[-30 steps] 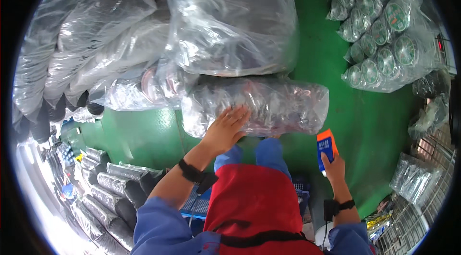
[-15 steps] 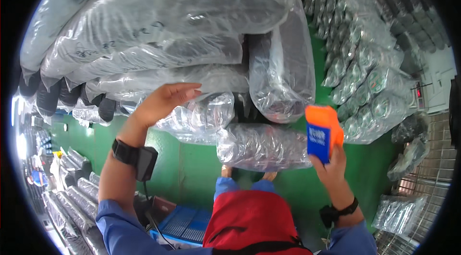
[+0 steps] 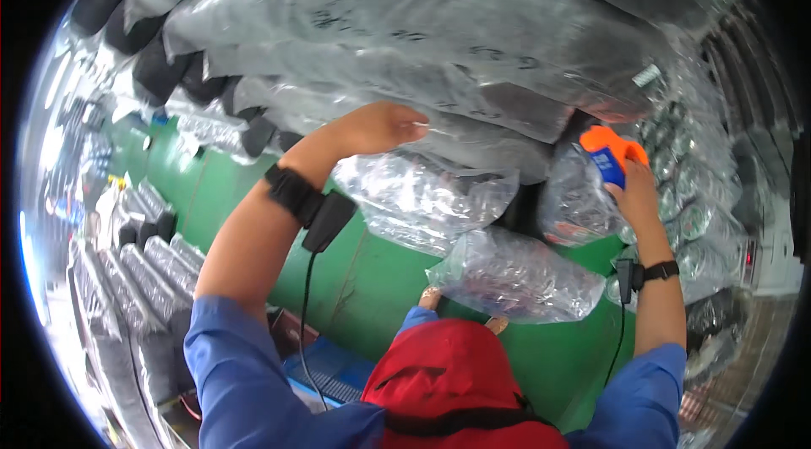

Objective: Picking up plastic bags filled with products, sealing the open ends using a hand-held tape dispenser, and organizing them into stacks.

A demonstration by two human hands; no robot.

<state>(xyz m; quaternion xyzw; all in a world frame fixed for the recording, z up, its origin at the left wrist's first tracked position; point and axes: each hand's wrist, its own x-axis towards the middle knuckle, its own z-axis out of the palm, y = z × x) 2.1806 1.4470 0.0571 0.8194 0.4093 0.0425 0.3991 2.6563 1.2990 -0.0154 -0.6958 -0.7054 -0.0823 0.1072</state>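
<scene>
My right hand (image 3: 635, 187) is closed around an orange-and-blue handheld thing (image 3: 623, 150), its blue face carrying white print; its kind is unclear. It is held up against the right end of the stacked bags. My left hand (image 3: 376, 126) is bent over in front of the stack, fingers curled together; a small white glint shows at the fingertips, too small to name. Behind it lie long dark grey rolls in clear plastic bags (image 3: 439, 10), with handwriting on the wrapping. Below the hands are a shiny clear-wrapped bundle (image 3: 422, 200) and another one (image 3: 519, 273) near my feet.
An upright clear-wrapped bundle (image 3: 579, 204) stands under my right hand. More wrapped rolls (image 3: 701, 187) are piled at the right. Rows of grey wrapped rolls (image 3: 135, 280) lie at the left. A blue crate (image 3: 338, 377) sits on the green floor (image 3: 338, 297) beside me.
My view has turned, so the stack appears shifted right. My right hand has raised the orange-and-blue thing to the bags' right end. My left hand's fingers, stretched before, are now curled.
</scene>
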